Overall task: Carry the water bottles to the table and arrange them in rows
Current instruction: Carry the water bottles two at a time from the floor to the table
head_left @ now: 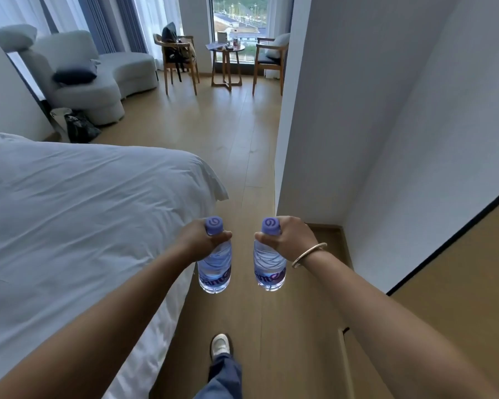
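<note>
Beside the bed [78,214], in the passage between its corner and the white wall [357,116], two water bottles are held out in front of the body. The left bottle [215,267] is gripped at the neck by the left hand [199,240], fingers and thumb curled just under the purple cap; the right bottle [269,266] is gripped likewise by the right hand [288,239], which wears a bangle [308,254]. Both bottles hang upright and apart, a hold judged to keep them from knocking together while carried. The round table [226,48] is seen well beyond the bed, by the window between two chairs, with small items already on it. Transport is judged under way; placement is not yet begun.
</note>
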`<state>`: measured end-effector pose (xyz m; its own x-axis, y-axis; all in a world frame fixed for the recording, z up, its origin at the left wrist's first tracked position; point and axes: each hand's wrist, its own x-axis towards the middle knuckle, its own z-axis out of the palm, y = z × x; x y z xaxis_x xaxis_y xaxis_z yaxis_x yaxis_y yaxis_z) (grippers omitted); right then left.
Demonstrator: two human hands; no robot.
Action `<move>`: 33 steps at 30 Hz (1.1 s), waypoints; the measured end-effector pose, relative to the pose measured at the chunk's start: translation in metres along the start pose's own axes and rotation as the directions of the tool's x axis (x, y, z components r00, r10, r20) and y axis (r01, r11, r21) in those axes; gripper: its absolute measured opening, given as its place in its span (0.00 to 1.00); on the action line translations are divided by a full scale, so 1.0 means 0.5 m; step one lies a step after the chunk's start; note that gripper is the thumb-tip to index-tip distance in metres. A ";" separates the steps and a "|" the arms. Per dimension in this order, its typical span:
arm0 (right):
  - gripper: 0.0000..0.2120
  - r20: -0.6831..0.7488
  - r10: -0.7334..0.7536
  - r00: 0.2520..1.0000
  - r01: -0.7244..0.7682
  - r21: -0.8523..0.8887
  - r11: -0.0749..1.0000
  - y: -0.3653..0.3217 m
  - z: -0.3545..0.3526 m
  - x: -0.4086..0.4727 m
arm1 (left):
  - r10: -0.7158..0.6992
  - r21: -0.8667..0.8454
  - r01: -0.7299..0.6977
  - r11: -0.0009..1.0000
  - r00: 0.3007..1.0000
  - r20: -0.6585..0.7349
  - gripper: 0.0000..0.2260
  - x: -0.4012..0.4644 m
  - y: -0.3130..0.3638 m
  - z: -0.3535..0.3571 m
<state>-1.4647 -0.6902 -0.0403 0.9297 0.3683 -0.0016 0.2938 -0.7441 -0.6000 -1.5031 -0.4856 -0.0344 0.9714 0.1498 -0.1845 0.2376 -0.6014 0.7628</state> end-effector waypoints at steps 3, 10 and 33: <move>0.16 0.002 0.009 1.000 -0.009 -0.013 1.000 0.019 -0.006 0.096 | 0.001 0.018 -0.002 1.000 0.999 0.046 0.09 0.107 0.008 -0.011; 0.15 0.007 0.046 0.999 -0.045 -0.039 0.998 0.024 -0.036 0.380 | 0.103 0.119 -0.108 0.987 0.993 0.051 0.08 0.396 0.037 -0.079; 0.20 0.072 0.008 0.997 -0.008 0.001 1.000 0.109 -0.029 1.195 | 0.011 0.234 -0.032 0.972 0.996 0.089 0.12 1.163 0.043 -0.249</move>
<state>-0.8902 -0.5188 -0.0621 0.9136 0.4017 -0.0634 0.2865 -0.7465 -0.6006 -0.9333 -0.3139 -0.0483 0.9705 0.0724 -0.2301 0.2005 -0.7728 0.6022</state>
